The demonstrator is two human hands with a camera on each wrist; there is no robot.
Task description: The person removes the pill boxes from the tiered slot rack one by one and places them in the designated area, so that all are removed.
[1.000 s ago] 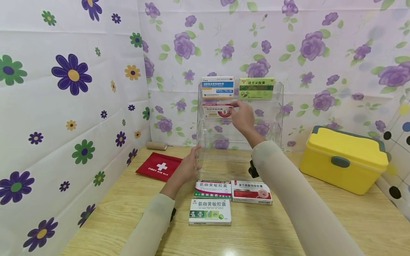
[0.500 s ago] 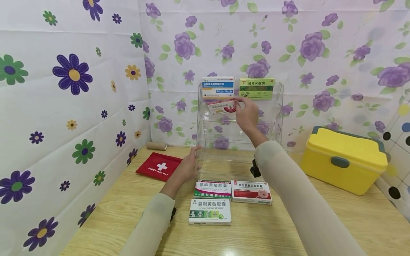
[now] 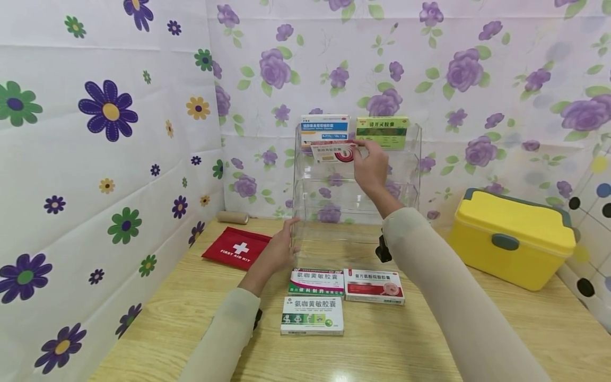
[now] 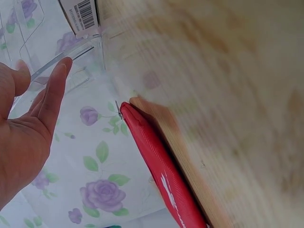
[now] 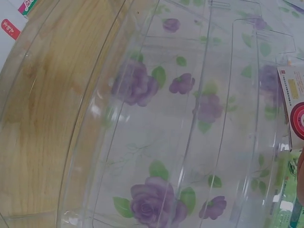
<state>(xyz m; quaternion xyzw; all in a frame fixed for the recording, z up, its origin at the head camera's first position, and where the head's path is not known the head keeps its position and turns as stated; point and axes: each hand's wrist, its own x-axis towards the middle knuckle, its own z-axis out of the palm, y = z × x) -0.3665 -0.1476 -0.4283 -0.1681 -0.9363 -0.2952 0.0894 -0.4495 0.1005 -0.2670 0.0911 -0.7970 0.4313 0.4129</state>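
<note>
My right hand (image 3: 371,165) pinches the right end of a white medicine box with a red ring print (image 3: 334,152). It holds the box in front of the upper tiers of a clear display rack (image 3: 353,232), overlapping the bottom of a blue-and-white medicine box (image 3: 324,130). To the right on the top tier stands a green medicine box (image 3: 382,131). My left hand (image 3: 279,249) grips the rack's left side low down; in the left wrist view its thumb and fingers lie either side of the clear edge. Only a sliver of my right hand shows in the right wrist view.
Before the rack lie a green-and-pink medicine box (image 3: 316,282), a red-and-white one (image 3: 374,286) and a white-and-green one (image 3: 312,316). A red first aid pouch (image 3: 236,248) and a beige roll (image 3: 233,217) sit left. A yellow case (image 3: 513,239) stands right.
My right hand has lifted the red-ring box off the second tier, up and slightly right. The box tilted on the way and is now nearly level. My left hand has stayed on the rack.
</note>
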